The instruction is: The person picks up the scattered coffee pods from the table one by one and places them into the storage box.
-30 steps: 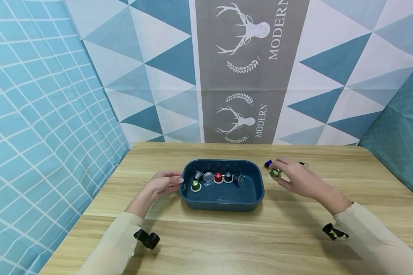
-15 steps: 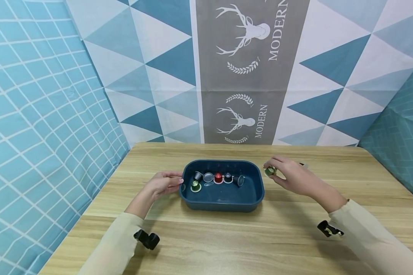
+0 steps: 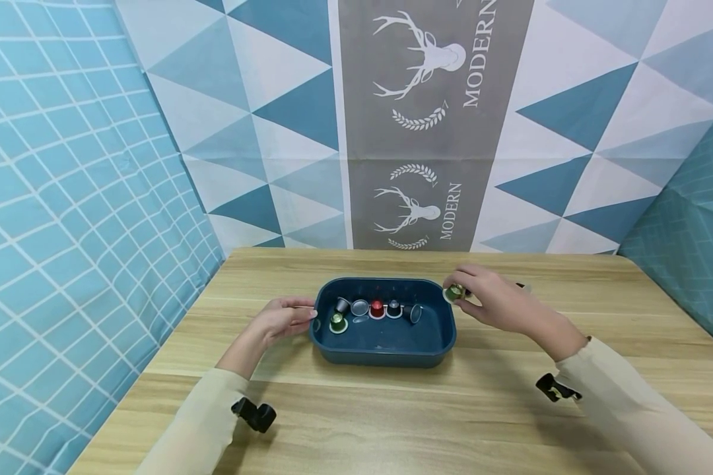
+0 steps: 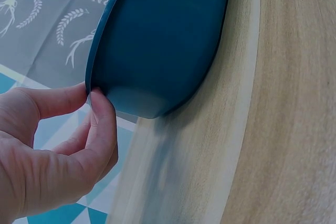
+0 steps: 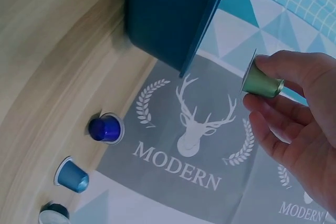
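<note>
Capsule (image 3: 453,293), green, just above and off the right end of the blue tray (image 3: 386,358).
Pinched between thumb and fingers of the right hand (image 3: 494,301), the nearer hand, with the tray's interior lying leftward. Tray's long axis side to side, its left rim pinched by the left hand (image 3: 280,320). Other capsules (image 3: 377,307) inside; bare worktop (image 3: 386,415) in front.

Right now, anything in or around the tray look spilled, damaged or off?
No spill or damage that I can see. Only mildly odd: inside the blue tray, the red capsule stands rim-down, while the rightmost capsule there lies on its side, so they aren't lined up the same way.
</note>
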Motion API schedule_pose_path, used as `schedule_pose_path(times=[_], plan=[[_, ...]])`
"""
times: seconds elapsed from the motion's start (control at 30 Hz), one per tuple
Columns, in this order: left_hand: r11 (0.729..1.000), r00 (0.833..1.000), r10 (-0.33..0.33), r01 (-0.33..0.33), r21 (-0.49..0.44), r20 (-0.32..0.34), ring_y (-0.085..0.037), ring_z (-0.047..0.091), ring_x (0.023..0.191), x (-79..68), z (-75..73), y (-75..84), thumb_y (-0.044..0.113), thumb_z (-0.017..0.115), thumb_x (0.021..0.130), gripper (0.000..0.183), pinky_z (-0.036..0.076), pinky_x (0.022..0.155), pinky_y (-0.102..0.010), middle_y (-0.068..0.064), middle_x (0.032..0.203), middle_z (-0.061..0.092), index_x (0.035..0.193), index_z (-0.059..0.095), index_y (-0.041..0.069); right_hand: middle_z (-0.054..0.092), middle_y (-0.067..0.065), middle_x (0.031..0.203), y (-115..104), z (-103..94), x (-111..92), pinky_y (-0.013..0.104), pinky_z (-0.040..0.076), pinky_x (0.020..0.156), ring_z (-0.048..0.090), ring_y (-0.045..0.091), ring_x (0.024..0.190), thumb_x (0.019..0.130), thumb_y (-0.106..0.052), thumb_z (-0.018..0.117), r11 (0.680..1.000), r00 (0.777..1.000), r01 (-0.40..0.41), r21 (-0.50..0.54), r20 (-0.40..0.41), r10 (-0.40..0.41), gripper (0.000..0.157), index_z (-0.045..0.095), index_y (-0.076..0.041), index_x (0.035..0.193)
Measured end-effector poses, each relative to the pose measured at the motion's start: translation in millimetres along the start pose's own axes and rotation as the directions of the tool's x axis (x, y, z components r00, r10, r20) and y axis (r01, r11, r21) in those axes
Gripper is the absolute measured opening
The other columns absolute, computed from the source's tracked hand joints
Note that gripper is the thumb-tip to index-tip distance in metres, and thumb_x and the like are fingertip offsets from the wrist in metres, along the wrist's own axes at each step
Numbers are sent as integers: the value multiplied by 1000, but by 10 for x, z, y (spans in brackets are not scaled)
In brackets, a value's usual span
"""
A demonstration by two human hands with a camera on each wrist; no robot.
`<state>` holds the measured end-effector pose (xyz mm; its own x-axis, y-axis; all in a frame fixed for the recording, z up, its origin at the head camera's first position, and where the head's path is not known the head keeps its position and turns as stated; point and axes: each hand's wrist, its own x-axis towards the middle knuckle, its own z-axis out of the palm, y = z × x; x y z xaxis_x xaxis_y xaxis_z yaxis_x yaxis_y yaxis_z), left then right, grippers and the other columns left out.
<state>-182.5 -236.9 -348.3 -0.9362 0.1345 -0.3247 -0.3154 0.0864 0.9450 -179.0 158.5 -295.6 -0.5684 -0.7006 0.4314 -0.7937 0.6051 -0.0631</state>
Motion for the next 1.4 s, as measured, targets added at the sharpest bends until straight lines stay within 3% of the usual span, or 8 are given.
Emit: schedule_pose_path(times=[0.33, 0.57, 0.83, 1.07, 1.4], plan=[[1000, 1000, -1, 1, -26, 1, -8, 66, 85, -21, 11, 14, 3, 63, 90, 47, 56, 75, -17, -3, 97, 67, 133, 48, -9, 64, 2, 99, -92, -5, 148, 26, 57, 71, 61, 10, 85, 79, -6, 77, 999, 999, 39, -18, 17, -38, 29, 65, -8, 105], [998, 997, 42, -39, -53, 59, -8, 67, 86, -76, -23, 37, 7, 70, 85, 44, 57, 76, -18, -2, 95, 67, 125, 55, -7, 64, 4, 102, -150, 1, 291, 28, 58, 76, 63, 13, 89, 80, -6, 76, 999, 998, 50, -16, 49, -49, 30, 65, -7, 108], [999, 1000, -6, 7, -37, 10, -8, 66, 85, -9, -5, 20, 2, 62, 90, 47, 57, 74, -17, -3, 96, 68, 133, 47, -9, 64, 5, 105, -236, -15, 440, 30, 58, 78, 63, 14, 91, 81, -8, 75, 996, 994, 88, -10, 69, -87, 31, 65, -6, 111], [1000, 1000, -11, 11, -22, 5, -9, 66, 85, -9, 15, 14, 2, 61, 90, 46, 57, 74, -18, -3, 98, 67, 133, 48, -8, 62, 2, 105, -303, -22, 558, 28, 58, 81, 61, 12, 92, 83, -9, 74, 996, 991, 93, 9, 99, -93, 30, 64, -11, 110], [1000, 1000, -9, 9, -11, 0, -8, 65, 85, 11, -6, 1, 3, 61, 91, 47, 56, 74, -17, -3, 98, 66, 134, 46, -8, 62, 5, 106, -366, 9, 793, 29, 57, 83, 60, 14, 93, 85, -9, 72, 992, 979, 116, 46, 163, -122, 28, 63, -8, 112]])
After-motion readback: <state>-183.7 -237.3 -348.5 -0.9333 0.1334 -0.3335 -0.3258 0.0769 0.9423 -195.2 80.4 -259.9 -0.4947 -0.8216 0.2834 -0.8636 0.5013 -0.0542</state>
